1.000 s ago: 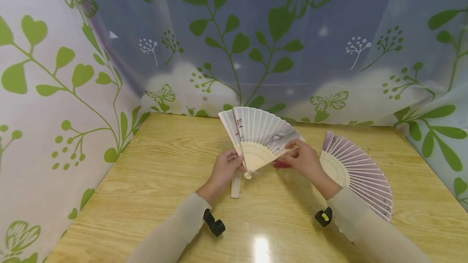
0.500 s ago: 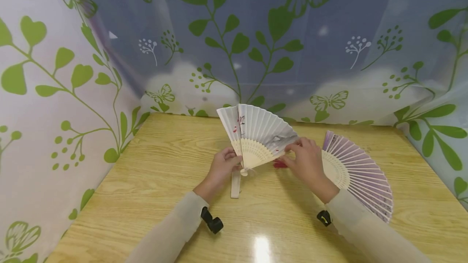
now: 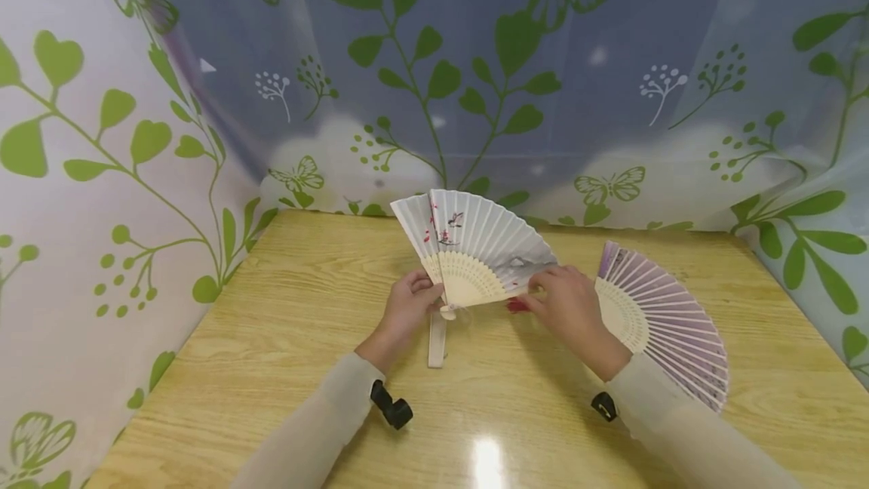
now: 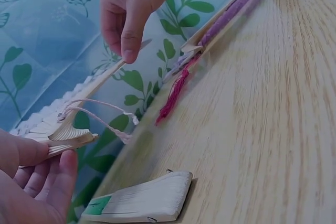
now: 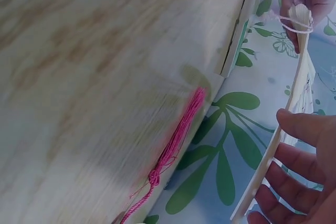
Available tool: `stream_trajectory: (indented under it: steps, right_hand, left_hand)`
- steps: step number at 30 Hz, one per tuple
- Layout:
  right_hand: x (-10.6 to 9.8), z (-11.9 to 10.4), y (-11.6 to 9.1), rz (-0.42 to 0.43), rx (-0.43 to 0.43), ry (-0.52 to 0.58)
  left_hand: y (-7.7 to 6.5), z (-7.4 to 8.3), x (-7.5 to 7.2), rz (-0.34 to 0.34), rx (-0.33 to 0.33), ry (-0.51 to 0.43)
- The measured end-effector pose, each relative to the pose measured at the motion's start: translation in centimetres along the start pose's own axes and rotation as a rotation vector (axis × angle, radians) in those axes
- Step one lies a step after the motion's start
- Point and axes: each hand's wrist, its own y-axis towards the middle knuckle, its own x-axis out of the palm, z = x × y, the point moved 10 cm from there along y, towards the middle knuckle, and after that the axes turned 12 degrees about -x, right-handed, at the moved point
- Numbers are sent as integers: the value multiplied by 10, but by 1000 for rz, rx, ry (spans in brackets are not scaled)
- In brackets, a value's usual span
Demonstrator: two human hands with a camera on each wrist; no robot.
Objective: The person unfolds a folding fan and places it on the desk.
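Observation:
A white folding fan (image 3: 483, 240) with red blossoms and a grey print is spread between my hands, raised above the table. My left hand (image 3: 405, 306) pinches its left side near the pivot; in the left wrist view a pale cord loop (image 4: 102, 111) hangs from the pivot end. At the other edge, my right hand (image 3: 566, 315) grips the outer stick between thumb and fingers, as the right wrist view also shows. A folded fan (image 3: 437, 345) with a green band (image 4: 98, 205) lies on the table below, partly hidden by the left hand and white fan in the head view.
An opened purple fan (image 3: 668, 323) lies on the right of the wooden table (image 3: 292, 413), partly under my right forearm. Its pink-red tassel (image 5: 176, 140) trails near my right hand. Patterned curtains (image 3: 441, 59) rise along the back and sides.
The white fan has shifted slightly up and left and spread a little wider, showing more of the blossom print. My left hand has moved left with it; my right hand has lowered slightly.

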Motion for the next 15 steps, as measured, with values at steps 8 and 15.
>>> stream_trajectory:
  steps: [8, 15]
  right_hand:
    - [7, -3, -2, -64, -10, -9]
    - [11, -2, -4, -105, 17, -3]
  left_hand:
    - [2, 1, -5, 36, 6, -11]
    - [6, 2, -7, 57, 9, -12]
